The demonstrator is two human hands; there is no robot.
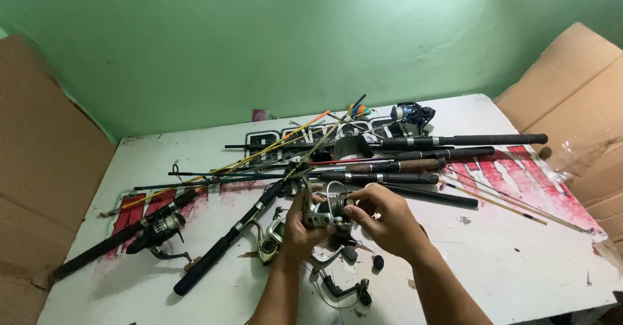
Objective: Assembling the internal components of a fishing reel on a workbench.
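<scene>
Green painted wall at the far side, with brown cardboard sheets leaning at left and at right. White table in the middle, printed with large red and black lettering, worn and smudged.

Above the near middle of the table, a silver-grey spinning reel raised clear of the surface between both hands. Left hand curled around the reel's left and lower side, thumb up against the body: a clenched grip, grasping the reel. Right hand closed from the right, fingertips pinching the reel's right end, wrist angled down toward the near edge. Both forearms bare, entering from the near edge.

Under and just near the hands, loose reel parts: a gold-toned reel on the table at the left wrist, a black crank handle nearer still, and a small dark knob beside the right wrist.

Across the far half of the table, a loose fan of fishing rods: black-handled rod butts stacked toward the right, an orange-yellow thin rod slanting up from the left, a black rod with foam handle running diagonally toward the near left. Another black rod with a dark reel mounted, at the left. A blue reel at the far edge, near the wall.
</scene>
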